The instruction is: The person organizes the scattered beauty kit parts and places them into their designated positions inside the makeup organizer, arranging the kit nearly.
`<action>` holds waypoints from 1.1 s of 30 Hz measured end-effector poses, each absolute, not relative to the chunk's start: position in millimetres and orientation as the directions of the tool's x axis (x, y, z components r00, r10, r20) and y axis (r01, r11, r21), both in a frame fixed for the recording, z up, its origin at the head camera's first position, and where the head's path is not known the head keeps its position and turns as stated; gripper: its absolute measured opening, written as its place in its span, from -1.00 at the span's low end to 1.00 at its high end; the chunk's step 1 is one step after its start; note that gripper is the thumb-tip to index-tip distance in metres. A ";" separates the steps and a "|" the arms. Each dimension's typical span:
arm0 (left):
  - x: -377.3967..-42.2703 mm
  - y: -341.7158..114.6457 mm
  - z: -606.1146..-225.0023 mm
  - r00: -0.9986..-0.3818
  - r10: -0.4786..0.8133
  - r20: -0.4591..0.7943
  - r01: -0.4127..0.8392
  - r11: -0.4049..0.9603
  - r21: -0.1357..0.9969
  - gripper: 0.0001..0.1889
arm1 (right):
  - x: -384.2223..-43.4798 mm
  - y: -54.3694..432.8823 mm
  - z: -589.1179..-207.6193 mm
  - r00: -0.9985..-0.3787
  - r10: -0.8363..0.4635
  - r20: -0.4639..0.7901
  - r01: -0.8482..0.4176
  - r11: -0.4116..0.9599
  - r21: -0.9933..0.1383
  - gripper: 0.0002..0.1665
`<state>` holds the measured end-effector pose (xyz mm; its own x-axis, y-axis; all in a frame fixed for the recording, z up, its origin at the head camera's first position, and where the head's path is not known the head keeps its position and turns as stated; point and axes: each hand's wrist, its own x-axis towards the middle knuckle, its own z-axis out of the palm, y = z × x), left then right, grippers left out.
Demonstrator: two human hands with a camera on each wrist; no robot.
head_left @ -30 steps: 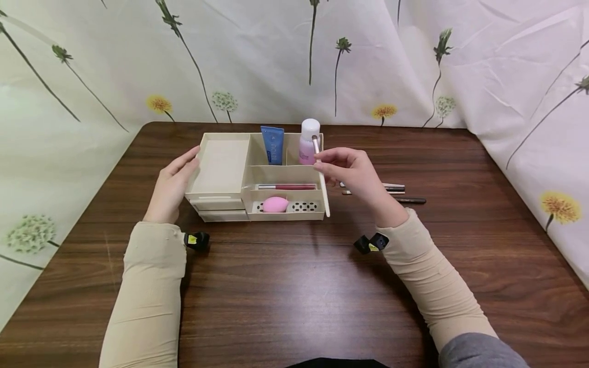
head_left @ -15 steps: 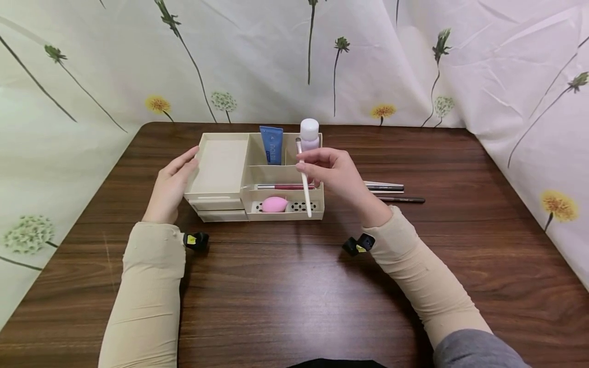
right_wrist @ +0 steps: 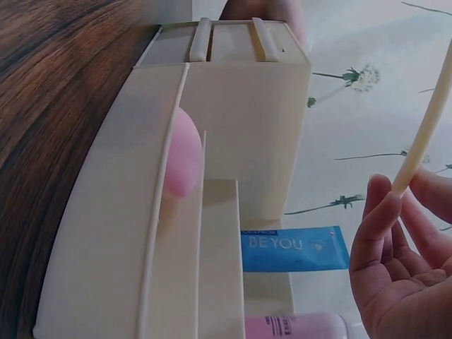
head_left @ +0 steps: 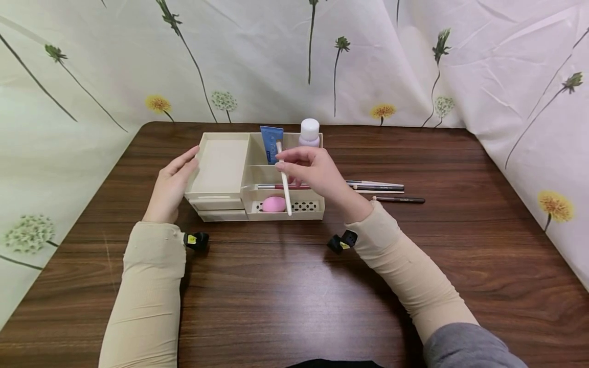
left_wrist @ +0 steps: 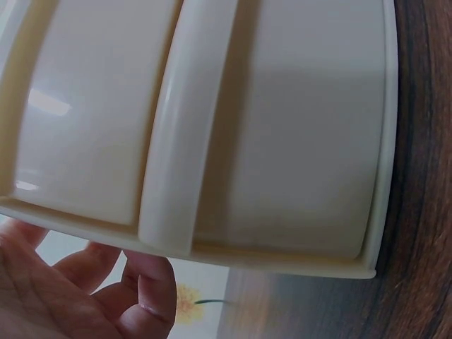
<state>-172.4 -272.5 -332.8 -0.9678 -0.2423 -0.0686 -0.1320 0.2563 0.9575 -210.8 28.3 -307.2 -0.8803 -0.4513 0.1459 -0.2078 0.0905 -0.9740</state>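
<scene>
Wood desk [head_left: 276,296] before a flowered cloth [head_left: 257,61], with a cream box [head_left: 223,163] on it.
Since a second ago, the white brush [head_left: 286,189] has moved left, from the box's right edge to above its compartments. The right hand [head_left: 313,166] pinches it by thumb and fingers, bristles toward the box's back; the left hand [head_left: 167,189], fingers extended, rests against the box's left side.

Passage lies over the table [head_left: 271,286] before the organizer [head_left: 223,163], while tube [head_left: 270,137] and bottle [head_left: 310,132] obstruct its rear.
</scene>
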 end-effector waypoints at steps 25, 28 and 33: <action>-174.7 -274.6 -330.7 -0.968 -0.233 -0.093 -0.153 0.249 0.956 -0.46 | -227.7 -24.8 -299.1 -0.878 -0.475 0.067 -0.152 0.142 -0.978 -0.68; -176.2 -274.3 -330.5 -0.968 -0.233 -0.095 -0.153 0.245 0.957 -0.46 | -231.1 -31.2 -297.8 -0.880 -0.472 0.062 -0.155 0.162 -0.975 -0.69; -175.7 -274.1 -331.1 -0.966 -0.239 -0.100 -0.159 0.243 0.957 -0.47 | -234.6 -41.7 -295.8 -0.882 -0.467 0.067 -0.171 0.184 -0.968 -0.67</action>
<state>-175.7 -274.1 -331.1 -0.9658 -0.2394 -0.0997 -0.1590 0.2429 0.9569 -234.6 -41.7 -295.8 -0.8817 -0.4671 0.0668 -0.1706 0.1835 -0.9681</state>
